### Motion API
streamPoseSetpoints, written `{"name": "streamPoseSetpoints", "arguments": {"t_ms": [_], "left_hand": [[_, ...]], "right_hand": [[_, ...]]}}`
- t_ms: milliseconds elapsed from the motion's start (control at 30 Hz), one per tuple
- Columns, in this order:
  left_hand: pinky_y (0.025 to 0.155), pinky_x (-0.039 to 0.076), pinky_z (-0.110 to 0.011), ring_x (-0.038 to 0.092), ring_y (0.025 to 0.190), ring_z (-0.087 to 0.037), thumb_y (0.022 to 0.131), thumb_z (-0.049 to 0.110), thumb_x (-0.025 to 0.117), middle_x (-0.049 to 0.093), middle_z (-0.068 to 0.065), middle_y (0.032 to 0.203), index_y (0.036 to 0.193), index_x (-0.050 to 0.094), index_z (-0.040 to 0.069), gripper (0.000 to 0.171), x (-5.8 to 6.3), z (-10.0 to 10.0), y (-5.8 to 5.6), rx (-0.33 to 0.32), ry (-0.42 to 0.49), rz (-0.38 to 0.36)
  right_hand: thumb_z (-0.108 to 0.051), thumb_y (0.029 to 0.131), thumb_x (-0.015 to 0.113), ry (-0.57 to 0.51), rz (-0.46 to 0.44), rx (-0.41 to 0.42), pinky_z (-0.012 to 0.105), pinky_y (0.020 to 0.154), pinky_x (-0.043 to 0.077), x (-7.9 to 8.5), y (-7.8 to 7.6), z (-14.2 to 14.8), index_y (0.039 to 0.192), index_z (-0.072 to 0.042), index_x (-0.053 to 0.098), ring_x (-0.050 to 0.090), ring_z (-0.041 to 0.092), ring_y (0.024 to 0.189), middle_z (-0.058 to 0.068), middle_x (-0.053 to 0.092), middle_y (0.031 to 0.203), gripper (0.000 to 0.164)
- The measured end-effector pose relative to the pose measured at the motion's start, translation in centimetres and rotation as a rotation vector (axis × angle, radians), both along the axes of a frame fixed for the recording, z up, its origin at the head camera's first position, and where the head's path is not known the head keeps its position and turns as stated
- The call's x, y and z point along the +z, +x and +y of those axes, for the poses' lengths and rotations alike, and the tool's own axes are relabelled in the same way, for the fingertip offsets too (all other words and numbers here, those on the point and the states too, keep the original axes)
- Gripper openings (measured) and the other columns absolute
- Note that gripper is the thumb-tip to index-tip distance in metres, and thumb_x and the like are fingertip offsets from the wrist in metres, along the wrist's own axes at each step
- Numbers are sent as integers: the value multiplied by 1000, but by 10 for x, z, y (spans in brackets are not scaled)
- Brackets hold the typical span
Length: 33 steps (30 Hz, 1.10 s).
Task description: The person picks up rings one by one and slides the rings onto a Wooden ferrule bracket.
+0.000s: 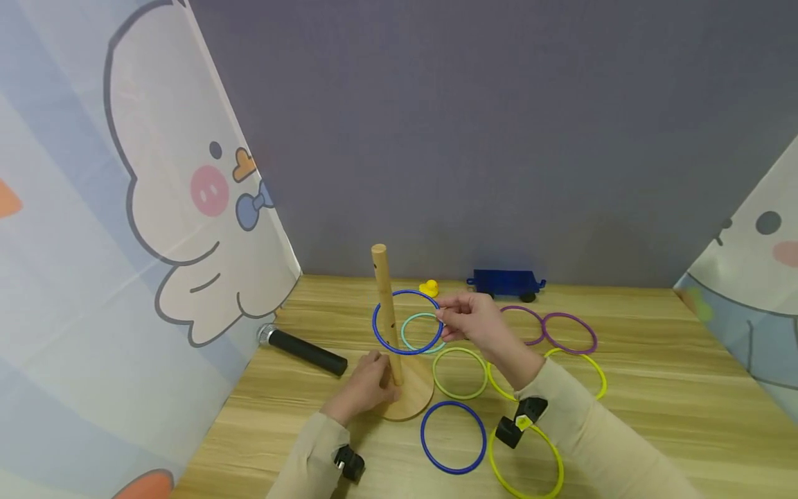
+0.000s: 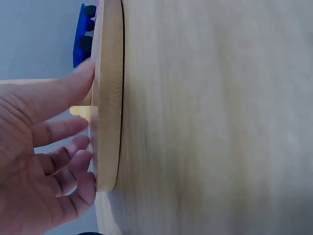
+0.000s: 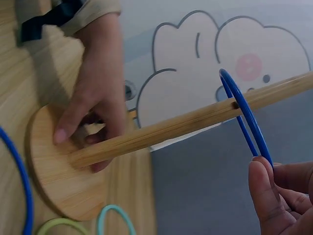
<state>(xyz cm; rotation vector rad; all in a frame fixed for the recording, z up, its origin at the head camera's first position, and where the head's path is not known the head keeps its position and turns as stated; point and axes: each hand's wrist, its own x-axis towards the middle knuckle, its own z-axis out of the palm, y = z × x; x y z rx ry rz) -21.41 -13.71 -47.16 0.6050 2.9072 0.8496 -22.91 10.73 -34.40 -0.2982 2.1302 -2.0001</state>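
A round wooden base (image 1: 414,395) carries an upright wooden post (image 1: 384,298). My right hand (image 1: 476,320) pinches a blue ring (image 3: 247,110) at its edge between thumb and fingers. The ring is around the post, partway down from its top, as the right wrist view shows. With fingertips and thumb, my left hand (image 1: 368,388) rests on the base beside the post's foot. Its fingers (image 2: 78,161) are loosely bent against the base's upper face in the left wrist view. A light teal ring (image 1: 408,341) lies behind the held ring.
Near the base lie a second blue ring (image 1: 424,443), a light green ring (image 1: 460,398), yellow rings (image 1: 560,471) and purple rings (image 1: 570,315). A microphone (image 1: 308,352) is at left. A yellow duck (image 1: 429,288) and a blue wagon (image 1: 505,283) stand by the back wall.
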Motion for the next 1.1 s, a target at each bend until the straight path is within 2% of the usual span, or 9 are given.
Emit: {"name": "streamPoseSetpoints", "arguments": {"t_ms": [67, 167, 300, 433, 700, 867, 1100], "left_hand": [[83, 42, -39, 42, 100, -24, 75, 26, 86, 46, -7, 108, 121, 57, -1, 61, 1, -2, 3, 11, 2, -16], [93, 41, -50, 44, 110, -30, 69, 38, 88, 46, -14, 122, 143, 44, 0, 94, 4, -6, 9, 44, -31, -16], [97, 36, -57, 41, 116, -38, 63, 50, 88, 44, -21, 127, 146, 39, -4, 111, 7, -11, 15, 84, -120, 3], [98, 38, -53, 39, 117, -38, 62, 54, 87, 41, -25, 128, 142, 39, -13, 115, 8, -14, 19, 78, -183, 9], [91, 42, -49, 41, 108, -32, 61, 54, 88, 44, -21, 119, 139, 41, -14, 114, 7, -15, 23, 61, -205, 12], [85, 43, -45, 39, 100, -28, 60, 53, 88, 44, -17, 113, 137, 43, -16, 114, 6, -14, 24, 58, -208, 34], [85, 43, -47, 40, 100, -29, 59, 50, 90, 45, -18, 112, 135, 44, -18, 112, 7, -15, 25, 55, -200, 46]], "right_hand": [[0, 94, 61, 18, -18, -10, 34, 65, 58, -12, -1, -1, 121, 10, 59, 63, 16, 61, 9, 65, 85, 29], [0, 94, 61, 45, -44, -32, 36, 65, 58, -29, -2, -2, 120, 9, 61, 62, 15, 60, 10, 65, 86, 27], [1, 94, 61, 88, -61, -58, 37, 64, 58, -54, -4, -5, 117, 10, 62, 61, 15, 59, 13, 65, 85, 25], [3, 92, 62, 127, -74, -82, 42, 64, 58, -80, -7, -10, 115, 12, 63, 61, 15, 56, 16, 64, 82, 24], [6, 88, 64, 212, -48, -103, 36, 54, 57, -118, -9, -21, 109, 10, 67, 59, 15, 51, 9, 62, 71, 21], [7, 86, 67, 228, -12, -73, 34, 50, 55, -130, -8, -30, 105, 10, 68, 59, 14, 48, 10, 64, 72, 20], [4, 84, 70, 340, 33, -81, 29, 48, 54, -137, -5, -40, 99, 4, 72, 60, 11, 47, 5, 65, 72, 15]]}}
